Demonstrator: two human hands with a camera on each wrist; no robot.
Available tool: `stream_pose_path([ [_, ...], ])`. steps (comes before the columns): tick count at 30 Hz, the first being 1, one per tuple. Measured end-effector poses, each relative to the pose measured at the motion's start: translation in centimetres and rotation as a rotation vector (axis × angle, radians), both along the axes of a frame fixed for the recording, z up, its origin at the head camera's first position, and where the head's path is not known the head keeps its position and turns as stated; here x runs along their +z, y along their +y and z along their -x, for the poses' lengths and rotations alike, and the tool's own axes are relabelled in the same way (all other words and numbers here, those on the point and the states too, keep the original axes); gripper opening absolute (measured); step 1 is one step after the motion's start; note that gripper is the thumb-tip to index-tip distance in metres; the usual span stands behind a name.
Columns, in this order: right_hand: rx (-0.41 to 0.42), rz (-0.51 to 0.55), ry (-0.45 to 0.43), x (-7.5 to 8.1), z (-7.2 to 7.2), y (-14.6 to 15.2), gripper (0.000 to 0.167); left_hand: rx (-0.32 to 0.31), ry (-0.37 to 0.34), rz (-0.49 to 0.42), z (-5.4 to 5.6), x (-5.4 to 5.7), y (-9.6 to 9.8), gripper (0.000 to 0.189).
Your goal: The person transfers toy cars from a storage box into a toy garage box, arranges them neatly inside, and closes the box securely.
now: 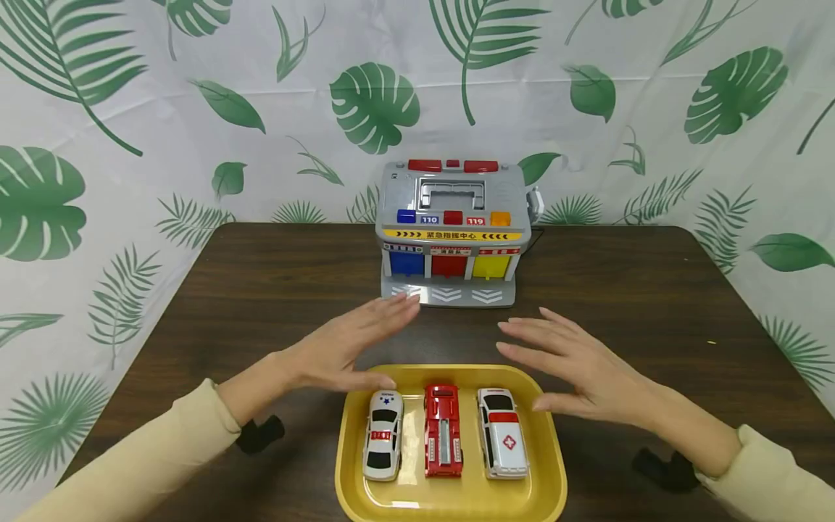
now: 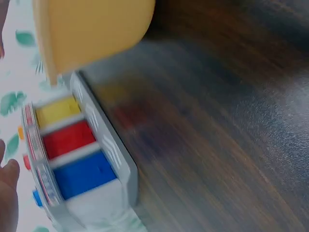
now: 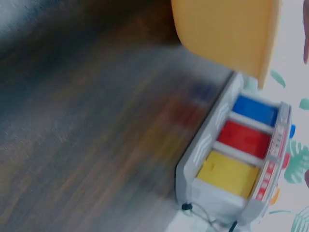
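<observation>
In the head view my left hand [image 1: 355, 341] hovers over the far left corner of a yellow tray [image 1: 450, 500], fingers stretched toward the toy garage. On the other side my right hand [image 1: 574, 366] is held above the tray's right edge, fingers spread. Neither hand holds anything. Inside the tray lie a white toy police car [image 1: 383, 442], a red toy fire truck [image 1: 443, 435] and a white toy ambulance [image 1: 505, 438], side by side. Beyond stands the grey toy garage [image 1: 450, 196] with blue, red and yellow doors, all closed.
A dark wood-grain table [image 1: 293, 275] carries everything. Behind it hangs a white cloth [image 1: 300, 109] printed with green leaves. At the garage's right side a thin black cord [image 3: 203, 212] shows in the right wrist view.
</observation>
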State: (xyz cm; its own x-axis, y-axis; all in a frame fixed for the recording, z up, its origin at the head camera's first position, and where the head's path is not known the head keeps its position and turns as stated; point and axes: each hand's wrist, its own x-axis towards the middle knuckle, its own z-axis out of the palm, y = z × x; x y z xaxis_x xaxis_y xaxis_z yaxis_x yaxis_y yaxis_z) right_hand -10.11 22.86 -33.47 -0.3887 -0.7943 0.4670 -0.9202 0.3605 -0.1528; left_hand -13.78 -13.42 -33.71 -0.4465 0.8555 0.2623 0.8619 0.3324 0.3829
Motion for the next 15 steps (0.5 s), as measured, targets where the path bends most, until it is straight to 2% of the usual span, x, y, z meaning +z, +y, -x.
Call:
stream_pose_path([
  [2,-0.002,0.090,0.003,0.1,0.7,0.3,0.061,0.076,-0.072,-0.105,0.7,0.0,-0.4,0.083],
  [4,-0.008,0.184,-0.001,0.2,1.5,0.6,0.059,0.152,-0.114,-0.201,1.6,-0.1,-0.6,0.084],
  [8,-0.094,0.319,-0.018,0.5,2.8,1.0,0.059,0.277,-0.139,-0.367,3.3,-0.2,-0.8,0.087],
  [11,-0.212,0.369,-0.049,0.7,3.5,1.3,0.060,0.356,-0.159,-0.433,4.5,-0.1,-0.8,0.088],
  [15,-0.339,0.425,-0.082,0.7,4.7,1.6,0.054,0.433,-0.191,-0.458,5.9,-0.2,-0.8,0.086],
])
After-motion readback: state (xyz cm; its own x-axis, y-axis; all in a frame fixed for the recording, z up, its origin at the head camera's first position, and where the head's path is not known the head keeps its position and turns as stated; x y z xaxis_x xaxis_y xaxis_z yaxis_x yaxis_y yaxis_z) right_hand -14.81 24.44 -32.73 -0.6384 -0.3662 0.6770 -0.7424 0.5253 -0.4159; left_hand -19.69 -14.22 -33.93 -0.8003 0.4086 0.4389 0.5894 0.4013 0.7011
